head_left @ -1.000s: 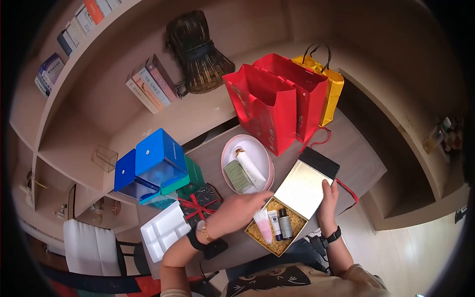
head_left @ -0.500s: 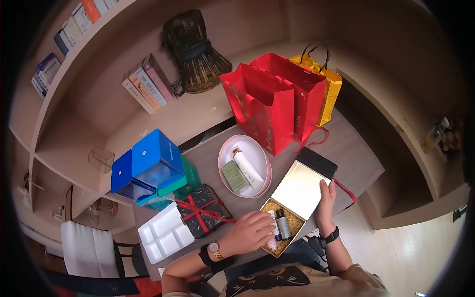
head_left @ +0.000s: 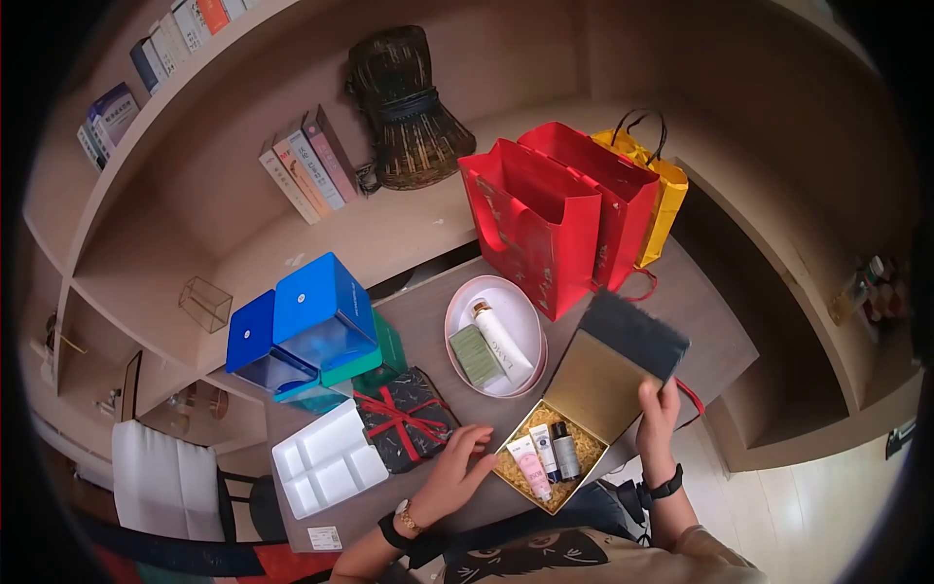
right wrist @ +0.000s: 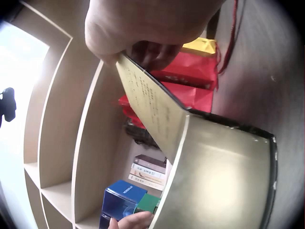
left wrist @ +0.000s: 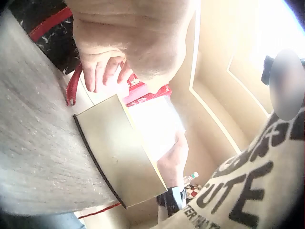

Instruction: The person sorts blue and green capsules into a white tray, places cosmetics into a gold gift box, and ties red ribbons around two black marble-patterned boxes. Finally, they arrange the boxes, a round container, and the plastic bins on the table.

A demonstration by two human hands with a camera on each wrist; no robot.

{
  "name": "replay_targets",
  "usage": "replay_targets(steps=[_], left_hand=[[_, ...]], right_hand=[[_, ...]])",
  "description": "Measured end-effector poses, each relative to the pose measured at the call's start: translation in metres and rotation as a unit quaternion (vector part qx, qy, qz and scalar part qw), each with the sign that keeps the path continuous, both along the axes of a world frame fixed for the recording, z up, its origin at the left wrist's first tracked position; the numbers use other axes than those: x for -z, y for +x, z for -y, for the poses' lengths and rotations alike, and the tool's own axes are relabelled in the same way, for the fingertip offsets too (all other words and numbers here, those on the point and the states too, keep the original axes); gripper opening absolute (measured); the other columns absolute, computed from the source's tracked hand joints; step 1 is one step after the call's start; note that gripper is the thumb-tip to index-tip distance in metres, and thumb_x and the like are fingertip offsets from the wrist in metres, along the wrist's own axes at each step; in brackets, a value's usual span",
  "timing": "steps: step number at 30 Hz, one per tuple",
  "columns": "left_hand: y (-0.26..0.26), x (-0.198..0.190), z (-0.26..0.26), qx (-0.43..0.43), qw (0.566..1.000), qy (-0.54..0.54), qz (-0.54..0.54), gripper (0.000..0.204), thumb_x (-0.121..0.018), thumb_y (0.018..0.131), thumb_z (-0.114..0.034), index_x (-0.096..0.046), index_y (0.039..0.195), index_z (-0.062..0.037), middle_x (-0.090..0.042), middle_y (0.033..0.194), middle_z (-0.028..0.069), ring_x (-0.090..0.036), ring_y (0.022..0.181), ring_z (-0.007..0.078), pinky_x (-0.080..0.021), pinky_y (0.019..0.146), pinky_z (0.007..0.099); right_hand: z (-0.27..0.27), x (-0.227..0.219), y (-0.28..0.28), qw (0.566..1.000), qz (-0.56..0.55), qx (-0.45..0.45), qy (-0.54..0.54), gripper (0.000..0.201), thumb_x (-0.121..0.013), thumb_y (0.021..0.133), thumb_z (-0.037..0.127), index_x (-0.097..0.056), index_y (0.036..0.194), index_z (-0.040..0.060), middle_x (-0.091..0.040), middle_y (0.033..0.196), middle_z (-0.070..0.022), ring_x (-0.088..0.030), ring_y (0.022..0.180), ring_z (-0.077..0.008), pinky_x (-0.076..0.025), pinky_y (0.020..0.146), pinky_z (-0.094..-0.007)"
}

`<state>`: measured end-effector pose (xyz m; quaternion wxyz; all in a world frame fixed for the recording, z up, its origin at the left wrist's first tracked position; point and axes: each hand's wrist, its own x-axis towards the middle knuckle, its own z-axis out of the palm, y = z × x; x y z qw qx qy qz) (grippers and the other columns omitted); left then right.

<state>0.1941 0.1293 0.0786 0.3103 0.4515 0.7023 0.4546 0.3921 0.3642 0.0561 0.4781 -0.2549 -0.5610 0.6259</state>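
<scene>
A gift box with gold inner walls stands at the table's near edge, its hinged lid raised. My right hand grips the lid's right edge, thumb on the inner face and fingers behind, as the right wrist view confirms. In the box, on yellow shredded paper, lie a pink tube, a small white tube and a dark-capped grey bottle. My left hand holds nothing; its fingers are loosely bent, with the thumb close to the box's left corner.
Left of the box are a black box with red ribbon, a white compartment tray and blue boxes. A pink-rimmed bowl behind holds a white tube and a green block. Red bags and a yellow bag stand at the back.
My left hand has lowered the pink tube into the box, let it go and drawn back left. My right hand still grips the lid, whose inner face now looks darker and tilted more upright.
</scene>
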Motion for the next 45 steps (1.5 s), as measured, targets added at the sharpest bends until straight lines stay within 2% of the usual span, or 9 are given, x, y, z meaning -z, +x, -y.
replay_targets(steps=[6,10,13,17,21,27,34,42,45], left_hand=[[0.003,-0.005,0.022,0.000,0.997,-0.030,-0.074,0.043,-0.042,0.104,-0.033,-0.047,0.132,-0.0009,-0.053,0.123,0.0144,-0.059,0.106,0.0222,-0.047,0.092,0.0337],[-0.010,0.023,0.033,-0.015,0.985,-0.028,0.168,0.058,-0.026,0.105,-0.048,-0.048,0.133,-0.0019,-0.054,0.125,0.0137,-0.059,0.102,0.0205,-0.048,0.091,0.0324],[-0.014,0.022,0.036,-0.046,0.956,-0.016,0.290,0.058,-0.037,0.103,-0.050,-0.050,0.132,-0.0009,-0.056,0.123,0.0135,-0.059,0.103,0.0210,-0.048,0.091,0.0325],[-0.011,0.012,0.032,0.089,0.972,-0.082,-0.200,0.064,-0.067,0.088,-0.040,-0.048,0.132,0.0023,-0.055,0.126,0.0165,-0.054,0.114,0.0326,-0.042,0.101,0.0390],[0.007,0.014,0.025,0.087,0.969,-0.065,-0.222,0.068,-0.072,0.083,-0.042,-0.048,0.127,0.0034,-0.052,0.129,0.0169,-0.049,0.119,0.0362,-0.040,0.103,0.0420],[0.028,0.023,0.002,0.065,0.986,-0.044,-0.147,0.061,-0.081,0.078,-0.026,-0.047,0.122,-0.0022,-0.052,0.120,0.0164,-0.051,0.118,0.0316,-0.047,0.096,0.0400],[0.059,0.018,-0.011,-0.034,0.903,0.031,0.428,0.082,-0.080,0.080,-0.010,-0.025,0.141,-0.0082,-0.037,0.140,0.0099,-0.047,0.123,0.0202,-0.052,0.088,0.0319],[0.032,0.004,0.001,-0.068,0.858,-0.014,0.508,0.093,-0.071,0.084,-0.004,-0.009,0.153,-0.0087,-0.037,0.145,0.0097,-0.042,0.131,0.0207,-0.035,0.109,0.0349],[0.031,-0.006,0.011,-0.083,0.874,0.019,0.478,0.092,-0.070,0.082,-0.003,-0.013,0.153,-0.0077,-0.038,0.145,0.0083,-0.039,0.134,0.0205,-0.032,0.111,0.0347]], right_hand=[[0.016,-0.062,0.005,0.889,0.041,-0.410,0.202,0.044,-0.067,0.067,0.016,-0.071,0.109,0.0013,-0.063,0.107,-0.0119,-0.059,0.096,-0.0249,-0.045,0.088,-0.0332],[0.021,-0.051,-0.001,0.851,0.054,-0.489,0.183,0.037,-0.062,0.074,0.003,-0.070,0.110,0.0038,-0.065,0.106,-0.0111,-0.060,0.097,-0.0269,-0.046,0.088,-0.0355],[0.040,-0.037,-0.007,0.897,0.219,-0.246,0.295,0.023,-0.064,0.078,0.001,-0.070,0.099,0.0052,-0.065,0.100,-0.0106,-0.061,0.095,-0.0286,-0.046,0.089,-0.0381],[0.053,-0.032,-0.011,0.893,0.298,-0.050,0.335,0.021,-0.067,0.079,0.006,-0.066,0.100,0.0039,-0.063,0.105,-0.0131,-0.060,0.097,-0.0310,-0.044,0.093,-0.0401],[0.062,-0.018,-0.005,0.901,0.338,-0.019,0.270,0.029,-0.068,0.084,0.012,-0.062,0.110,0.0014,-0.060,0.111,-0.0158,-0.060,0.101,-0.0326,-0.045,0.093,-0.0406],[0.054,0.011,-0.005,0.970,0.226,-0.081,0.047,0.028,-0.066,0.092,0.018,-0.061,0.113,0.0000,-0.065,0.105,-0.0098,-0.063,0.098,-0.0198,-0.048,0.087,-0.0314],[0.024,-0.010,-0.022,0.973,0.106,-0.164,-0.123,0.018,-0.058,0.096,0.012,-0.063,0.110,0.0020,-0.065,0.093,-0.0015,-0.059,0.088,-0.0080,-0.046,0.079,-0.0219],[0.015,-0.005,-0.033,0.971,0.135,-0.194,0.039,0.025,-0.064,0.092,0.014,-0.060,0.115,0.0041,-0.063,0.110,-0.0060,-0.060,0.097,-0.0131,-0.047,0.085,-0.0283],[-0.021,-0.025,-0.014,0.887,0.337,0.035,0.313,0.042,-0.071,0.082,0.016,-0.057,0.119,0.0018,-0.058,0.119,-0.0179,-0.056,0.111,-0.0356,-0.046,0.093,-0.0415]])
